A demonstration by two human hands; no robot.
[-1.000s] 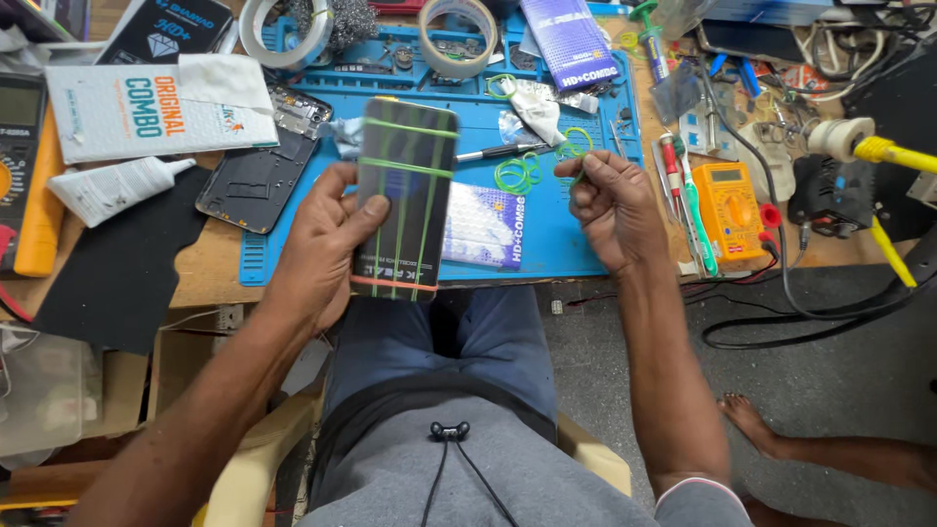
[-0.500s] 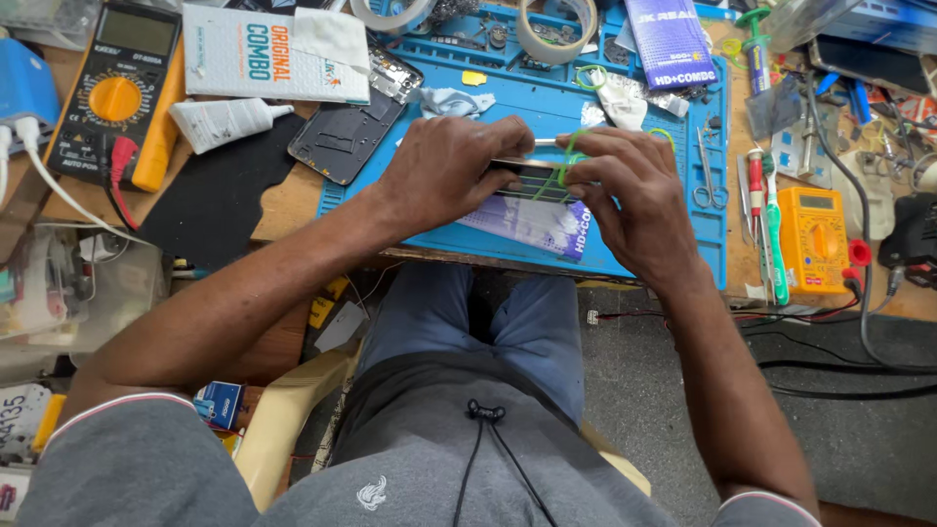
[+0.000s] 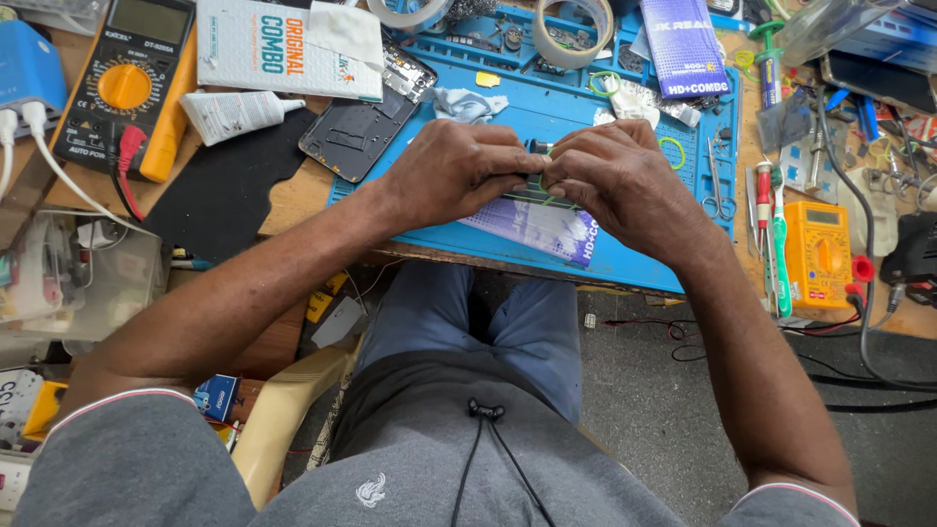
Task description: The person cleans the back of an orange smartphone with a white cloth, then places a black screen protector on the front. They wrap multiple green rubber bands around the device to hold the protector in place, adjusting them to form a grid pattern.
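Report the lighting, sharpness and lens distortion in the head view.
Head view: even, soft light with faint shadows; left hand and right hand sharp over the blue work mat; wide-angle lens bows the bench edges; mild glare on the tape roll.

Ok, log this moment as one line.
left hand: on phone screen | right hand: on phone screen, green rubber band | over blue mat

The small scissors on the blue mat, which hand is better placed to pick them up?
The right hand, most likely. The scissors lie on the blue mat just off that hand's outer side, while the left hand would have to cross over. Both hands are pressed on the phone screen.
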